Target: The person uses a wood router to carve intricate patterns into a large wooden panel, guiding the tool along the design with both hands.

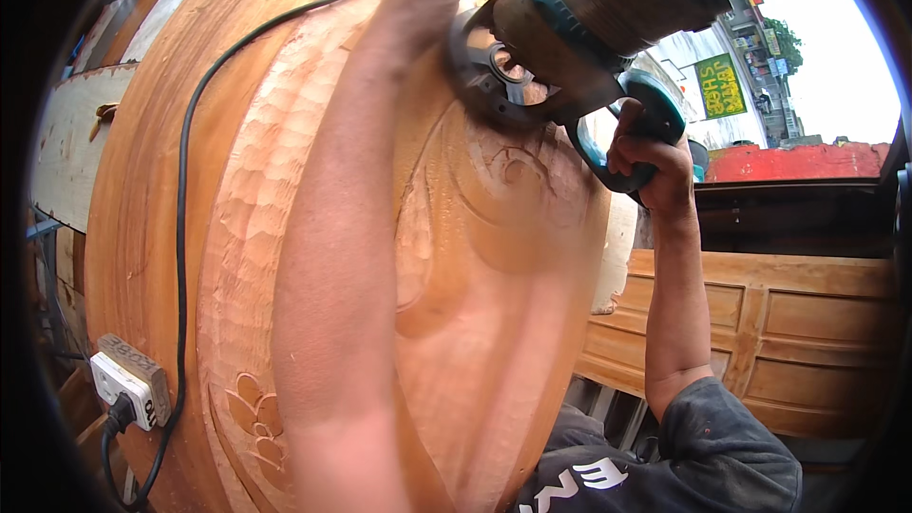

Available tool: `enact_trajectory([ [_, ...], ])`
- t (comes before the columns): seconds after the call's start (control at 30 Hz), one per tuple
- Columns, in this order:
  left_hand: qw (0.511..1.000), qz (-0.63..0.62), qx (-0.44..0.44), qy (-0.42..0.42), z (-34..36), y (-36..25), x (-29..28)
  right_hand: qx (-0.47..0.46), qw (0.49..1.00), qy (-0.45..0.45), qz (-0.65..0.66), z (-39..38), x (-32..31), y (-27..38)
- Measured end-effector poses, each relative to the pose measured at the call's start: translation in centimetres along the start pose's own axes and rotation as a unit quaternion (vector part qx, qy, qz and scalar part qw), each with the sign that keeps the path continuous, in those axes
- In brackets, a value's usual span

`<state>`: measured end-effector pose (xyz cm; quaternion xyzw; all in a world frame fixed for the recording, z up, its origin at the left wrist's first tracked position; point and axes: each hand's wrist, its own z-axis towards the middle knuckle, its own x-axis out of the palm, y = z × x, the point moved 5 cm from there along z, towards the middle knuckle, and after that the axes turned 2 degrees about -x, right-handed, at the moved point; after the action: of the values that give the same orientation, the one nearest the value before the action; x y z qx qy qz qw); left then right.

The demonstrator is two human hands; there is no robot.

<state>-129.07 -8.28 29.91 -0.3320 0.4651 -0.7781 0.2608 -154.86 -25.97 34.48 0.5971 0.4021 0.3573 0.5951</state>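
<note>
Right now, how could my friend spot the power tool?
Find the big carved wooden board. Near its top right, the right hand grips a teal loop handle. That's the power tool: nothing beside it has such a fat, round body.

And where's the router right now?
In the head view, the router is at the top, right of centre, over the carved wooden panel, with the right hand gripping its handle.
</note>
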Motion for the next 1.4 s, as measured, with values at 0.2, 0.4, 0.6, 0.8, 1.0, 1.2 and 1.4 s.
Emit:
enact_trajectory([
  [0.2, 1.000, 0.021, 0.007, 0.004, 0.00, -0.28, -0.03, -0.004, 1.000, 0.003, 0.016, 0.14, 0.07, 0.03],
  [0.4, 1.000, 0.011, 0.009, 0.006, 0.13, -0.10, 0.09, 0.000, 1.000, 0.001, 0.025, 0.09, -0.40, -0.13],
  [0.6, 1.000, 0.027, 0.004, 0.005, 0.16, -0.06, 0.04, 0.000, 1.000, -0.007, 0.025, 0.07, -0.05, -0.12],
  [0.8, 1.000, -0.001, -0.004, 0.017, 0.30, -0.04, 0.34, -0.006, 1.000, 0.008, 0.010, 0.18, -0.10, -0.03],
  [1.0, 1.000, 0.030, 0.006, 0.006, 0.49, -0.01, 0.22, 0.000, 1.000, 0.004, 0.008, 0.19, 0.13, 0.09],
  [1.2, 0.999, 0.037, 0.000, 0.011, 0.52, -0.15, 0.46, 0.002, 1.000, 0.003, 0.002, 0.31, -0.31, -0.08],
  [1.4, 0.999, 0.044, 0.024, 0.013, 0.86, 0.42, 0.17, 0.000, 1.000, -0.002, -0.012, 0.37, -0.17, -0.03],
])
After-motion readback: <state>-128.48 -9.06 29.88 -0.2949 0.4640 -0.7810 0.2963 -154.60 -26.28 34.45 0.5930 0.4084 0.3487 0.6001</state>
